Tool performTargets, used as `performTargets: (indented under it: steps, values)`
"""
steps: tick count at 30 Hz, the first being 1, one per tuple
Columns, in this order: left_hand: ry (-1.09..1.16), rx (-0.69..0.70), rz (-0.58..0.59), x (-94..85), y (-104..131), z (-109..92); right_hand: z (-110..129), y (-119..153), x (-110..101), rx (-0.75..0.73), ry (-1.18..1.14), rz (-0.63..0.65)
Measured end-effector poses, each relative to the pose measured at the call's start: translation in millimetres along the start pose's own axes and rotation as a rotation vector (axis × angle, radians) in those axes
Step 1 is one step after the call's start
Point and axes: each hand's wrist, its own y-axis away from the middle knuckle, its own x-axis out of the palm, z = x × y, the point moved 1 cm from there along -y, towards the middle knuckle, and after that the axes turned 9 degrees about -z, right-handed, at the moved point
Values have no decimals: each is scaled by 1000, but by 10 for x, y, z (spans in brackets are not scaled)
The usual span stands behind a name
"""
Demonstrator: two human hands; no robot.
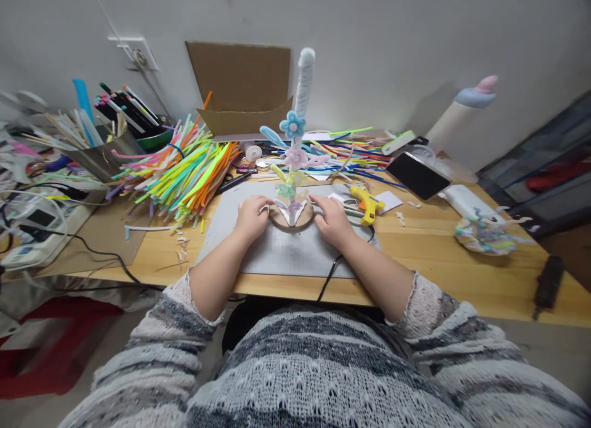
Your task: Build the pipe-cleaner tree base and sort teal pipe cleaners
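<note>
On a grey cutting mat (pixel 263 252) stands a round wooden base (pixel 292 226) carrying an upright stalk (pixel 303 86) wrapped in white pipe cleaner. Along the stalk sit a blue pipe-cleaner flower (pixel 292 125), a lilac flower (pixel 295 157) and a pale green flower (pixel 286 190), with leaf loops beside them. My left hand (pixel 253 217) has its curled fingers against the base's left edge. From the other side, my right hand (pixel 333 220) holds the right edge with fingers bent around it. The far fingertips are partly hidden behind the base.
A yellow glue gun (pixel 367 205) lies right of the mat, its cord crossing the front edge. Bundled pipe cleaners (pixel 184 175) and a pen holder (pixel 104 157) are at left. A phone (pixel 418 174), a white pillar (pixel 462 117) and a fluffy pastel piece (pixel 484 234) stand at right.
</note>
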Motion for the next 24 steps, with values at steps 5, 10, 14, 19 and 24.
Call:
performTargets:
  steps: [5,10,14,19,24]
  values:
    - [-31,-73,0,8,-22,71,30,1,14,88,127,63]
    - [-31,52,93,-2,9,-37,70,17,15,-17,173,208]
    - [-105,165,164,-29,32,-96,87,14,1,-52,164,239]
    - [-160,217,180,-41,37,-102,72,-8,-3,-64,184,237]
    - [-167,219,163,-25,48,-121,41,-23,13,-50,166,229]
